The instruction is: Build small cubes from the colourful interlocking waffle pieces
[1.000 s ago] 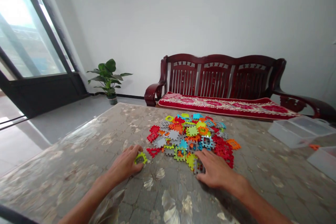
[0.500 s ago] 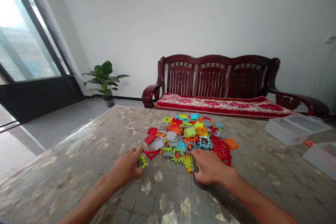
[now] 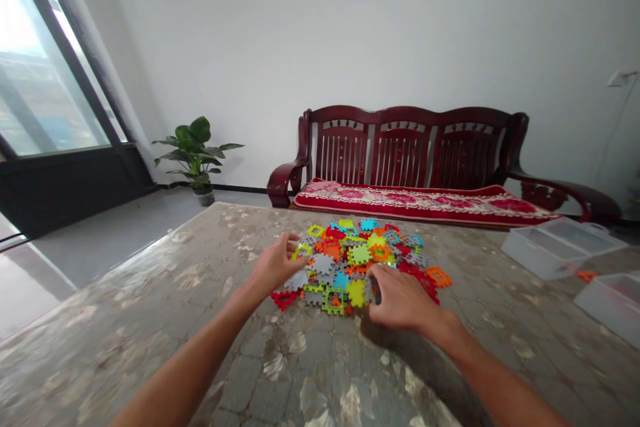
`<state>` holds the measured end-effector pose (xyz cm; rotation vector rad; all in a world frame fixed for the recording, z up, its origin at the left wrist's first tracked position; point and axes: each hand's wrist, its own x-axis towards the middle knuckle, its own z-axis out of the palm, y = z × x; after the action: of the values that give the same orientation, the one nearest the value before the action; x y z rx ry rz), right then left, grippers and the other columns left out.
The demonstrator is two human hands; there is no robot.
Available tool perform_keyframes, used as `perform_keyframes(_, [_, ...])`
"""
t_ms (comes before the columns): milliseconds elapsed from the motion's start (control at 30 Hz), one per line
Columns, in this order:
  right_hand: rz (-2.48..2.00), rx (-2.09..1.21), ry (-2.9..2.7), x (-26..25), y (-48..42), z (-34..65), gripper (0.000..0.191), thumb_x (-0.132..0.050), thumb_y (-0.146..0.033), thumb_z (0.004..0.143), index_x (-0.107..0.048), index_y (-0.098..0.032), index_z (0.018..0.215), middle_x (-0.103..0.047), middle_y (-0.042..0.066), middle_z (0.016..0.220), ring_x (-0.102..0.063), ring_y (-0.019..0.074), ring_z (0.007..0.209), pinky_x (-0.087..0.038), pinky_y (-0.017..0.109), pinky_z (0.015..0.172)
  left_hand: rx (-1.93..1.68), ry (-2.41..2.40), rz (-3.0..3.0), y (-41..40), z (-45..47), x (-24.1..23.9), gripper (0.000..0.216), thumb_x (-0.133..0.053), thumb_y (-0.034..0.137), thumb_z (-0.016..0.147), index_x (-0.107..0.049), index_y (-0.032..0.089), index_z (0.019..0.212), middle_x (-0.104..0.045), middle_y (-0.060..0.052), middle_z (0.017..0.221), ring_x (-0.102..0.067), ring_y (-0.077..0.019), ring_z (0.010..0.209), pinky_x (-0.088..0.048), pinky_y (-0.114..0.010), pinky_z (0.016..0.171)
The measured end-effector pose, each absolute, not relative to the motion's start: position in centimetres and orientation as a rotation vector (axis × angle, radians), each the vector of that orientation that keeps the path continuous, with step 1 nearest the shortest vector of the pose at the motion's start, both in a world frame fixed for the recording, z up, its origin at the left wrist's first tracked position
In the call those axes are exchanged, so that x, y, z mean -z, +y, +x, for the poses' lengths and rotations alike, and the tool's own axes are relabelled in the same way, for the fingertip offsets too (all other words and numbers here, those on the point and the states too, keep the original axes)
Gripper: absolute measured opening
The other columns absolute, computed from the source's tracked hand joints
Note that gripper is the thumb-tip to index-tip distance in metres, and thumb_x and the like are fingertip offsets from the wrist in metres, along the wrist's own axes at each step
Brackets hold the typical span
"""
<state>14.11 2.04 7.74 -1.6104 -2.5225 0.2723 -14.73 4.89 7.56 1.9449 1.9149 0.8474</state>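
Observation:
A pile of interlocking toothed plastic building tiles (image 3: 327,263) in red, orange, yellow-green, blue and grey lies on the table. My left hand (image 3: 275,261) is closed over the pile's left side, with a yellow-green tile with an open middle (image 3: 301,251) between thumb and fingers. At the pile's near right side, my right hand (image 3: 403,297) grips a dark grey tile (image 3: 371,290), its far side hidden by the fingers. Against that grey tile stands a solid yellow-green tile (image 3: 357,293); whether the two are joined I cannot tell. Near my left wrist lies a red triangular tile (image 3: 284,299).
Two translucent plastic bins (image 3: 545,250) (image 3: 613,303) stand at the table's right, with an orange tile (image 3: 587,275) between them. The patterned tablecloth (image 3: 200,320) covers the table. Behind it are a dark red wooden bench (image 3: 400,147) and a potted plant (image 3: 197,153).
My left hand has moved up and right with the yellow-green tile, from the table beside the pile to over its left side. My right hand has lifted slightly with its tiles.

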Motion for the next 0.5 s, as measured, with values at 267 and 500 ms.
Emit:
perform_keyframes(267, [-1.531, -0.214, -2.297, -8.5, 8.8, 15.9, 0.063, -0.062, -0.045, 0.082, -0.051, -0.02, 0.138, -0.058, 0.012, 0.138, -0.053, 0.0277, 0.126, -0.038, 0.039, 0.105, -0.76, 1.803, 2.174, 10.6, -15.7, -5.2, 0.054, -0.034, 0.047, 0.096, -0.048, 0.022, 0.141, -0.054, -0.01, 0.148, -0.047, -0.0212, 0.137, -0.035, -0.039, 0.115])
perform_keyframes(500, [-1.775, -0.261, -2.014, -2.7, 15.1, 24.6, 0.054, -0.038, -0.046, 0.097, -0.052, -0.017, 0.14, -0.056, 0.014, 0.143, -0.048, 0.0274, 0.134, -0.033, 0.042, 0.112, -0.518, 2.038, 1.997, 10.3, -21.3, -1.0, 0.058, -0.028, 0.049, 0.095, -0.049, 0.027, 0.144, -0.05, -0.008, 0.152, -0.038, -0.0301, 0.144, -0.023, -0.056, 0.118])
